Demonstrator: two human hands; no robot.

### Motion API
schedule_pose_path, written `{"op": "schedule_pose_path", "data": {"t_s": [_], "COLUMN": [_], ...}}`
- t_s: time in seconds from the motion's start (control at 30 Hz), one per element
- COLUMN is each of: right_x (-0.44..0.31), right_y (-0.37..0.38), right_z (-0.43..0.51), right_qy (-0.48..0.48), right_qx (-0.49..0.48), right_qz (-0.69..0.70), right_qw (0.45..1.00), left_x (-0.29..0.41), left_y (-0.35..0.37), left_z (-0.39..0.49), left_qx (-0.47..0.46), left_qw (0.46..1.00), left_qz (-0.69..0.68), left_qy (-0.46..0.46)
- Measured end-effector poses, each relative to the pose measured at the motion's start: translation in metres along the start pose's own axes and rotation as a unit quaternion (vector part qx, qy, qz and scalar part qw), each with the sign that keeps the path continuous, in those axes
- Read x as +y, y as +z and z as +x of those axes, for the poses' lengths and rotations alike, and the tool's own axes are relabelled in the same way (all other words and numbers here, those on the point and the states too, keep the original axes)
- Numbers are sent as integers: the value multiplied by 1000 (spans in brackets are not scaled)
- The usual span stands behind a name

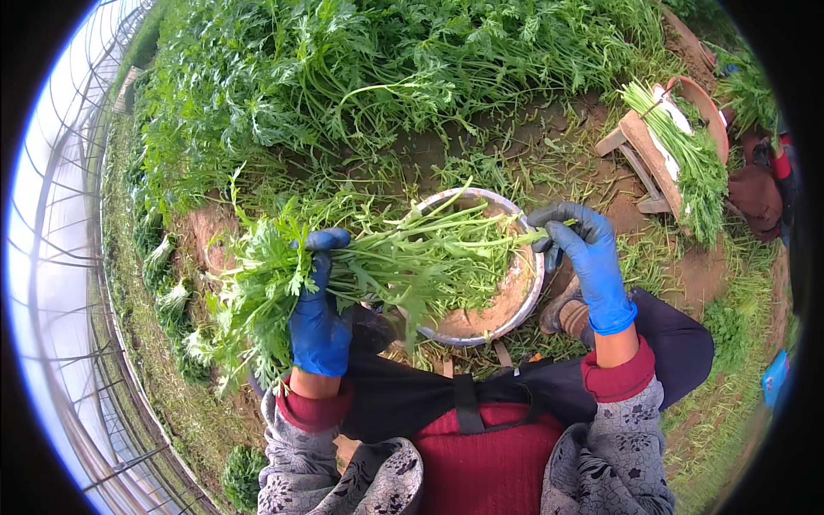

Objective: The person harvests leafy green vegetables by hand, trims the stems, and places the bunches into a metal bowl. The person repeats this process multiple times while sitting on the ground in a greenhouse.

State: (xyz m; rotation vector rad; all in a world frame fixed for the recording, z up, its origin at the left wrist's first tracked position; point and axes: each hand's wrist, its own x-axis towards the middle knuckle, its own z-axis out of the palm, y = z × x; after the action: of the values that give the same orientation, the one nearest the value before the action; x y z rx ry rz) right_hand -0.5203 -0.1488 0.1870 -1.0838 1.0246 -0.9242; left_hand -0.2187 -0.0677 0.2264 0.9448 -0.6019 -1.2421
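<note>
My left hand point(318, 309), in a blue glove, is closed around a bunch of leafy green stalks point(270, 270), likely chrysanthemum greens. The leaves hang to the left and the stems reach right over a round basin point(529, 290). My right hand point(579, 244), also gloved in blue with dark soiled fingertips, pinches the end of a stalk point(515, 239) at the basin's right rim. Inside the basin lie loose trimmings point(473, 283) on a muddy bottom. The bunch hides part of the basin's left side.
Dense standing greens point(386, 77) grow ahead. A small wooden stand point(653, 161) at right bears a bundle of cut greens point(689, 167). Beside it another person point(759, 187) is partly visible. Tied bundles point(172, 299) lie along the left, near the greenhouse's plastic wall point(51, 212).
</note>
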Motion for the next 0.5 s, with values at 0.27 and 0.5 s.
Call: {"op": "schedule_pose_path", "data": {"t_s": [0.27,0.5], "right_x": [-10,56], "right_y": [82,106], "right_z": [9,36], "right_qy": [79,-15], "right_qx": [-97,37], "right_qz": [43,37], "right_qw": [991,999], "left_x": [-13,-12], "left_y": [16,25], "left_z": [4,-2], "left_qx": [-65,41], "left_qw": [971,986], "left_qz": [191,150], "left_qy": [129,53]}}
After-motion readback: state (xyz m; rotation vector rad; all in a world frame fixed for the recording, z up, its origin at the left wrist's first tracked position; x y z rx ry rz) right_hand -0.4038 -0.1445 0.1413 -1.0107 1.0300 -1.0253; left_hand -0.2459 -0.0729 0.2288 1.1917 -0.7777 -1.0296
